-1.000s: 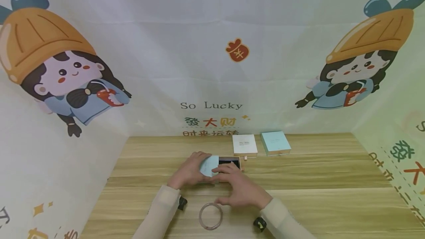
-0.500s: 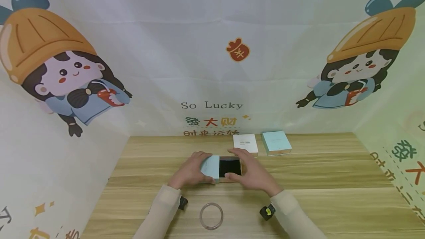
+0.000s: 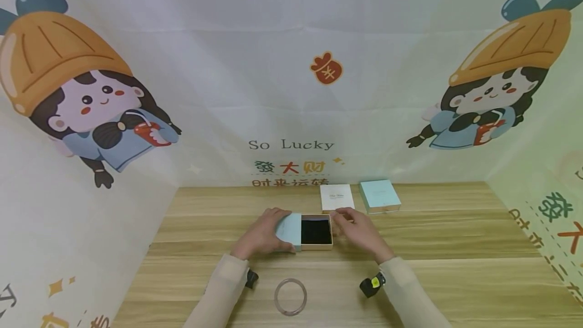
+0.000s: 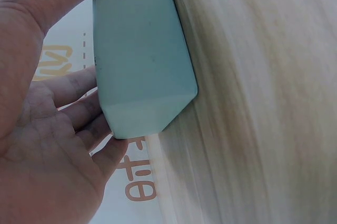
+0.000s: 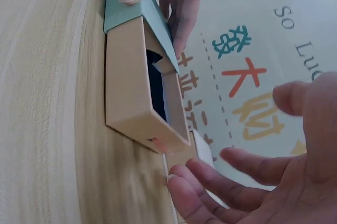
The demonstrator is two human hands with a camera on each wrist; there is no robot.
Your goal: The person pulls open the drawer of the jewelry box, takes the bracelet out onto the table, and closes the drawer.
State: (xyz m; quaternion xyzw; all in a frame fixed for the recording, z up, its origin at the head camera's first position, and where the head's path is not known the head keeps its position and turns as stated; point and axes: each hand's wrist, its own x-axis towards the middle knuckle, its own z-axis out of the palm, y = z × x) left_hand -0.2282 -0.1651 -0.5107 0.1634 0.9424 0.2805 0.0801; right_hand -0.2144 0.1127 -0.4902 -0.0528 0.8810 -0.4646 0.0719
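Note:
My left hand [image 3: 261, 232] grips the pale blue sleeve [image 3: 288, 228] of a small drawer-style gift box, thumb on the near side and fingers on the far side. The box's drawer [image 5: 129, 71] sticks out to the right, showing a black lining [image 3: 316, 232]. Just right of the drawer's end is my right hand [image 3: 362, 232]. In the right wrist view its fingers [image 5: 239, 195] are loosely bent with nothing between them, close to a small tab [image 5: 157, 144] on the drawer's end. A translucent bangle [image 3: 290, 313] lies on the table between my forearms.
Behind the drawer stands a white box [image 3: 337, 196], with a pale blue box [image 3: 380, 195] to its right. The wood-grain table [image 3: 446, 237] meets a printed cloth backdrop [image 3: 218, 90] at its back and sides.
My right hand has drawn back from over the drawer to its right end, its fingers coming off the box. My left hand keeps its grip on the sleeve, and the bangle stays put.

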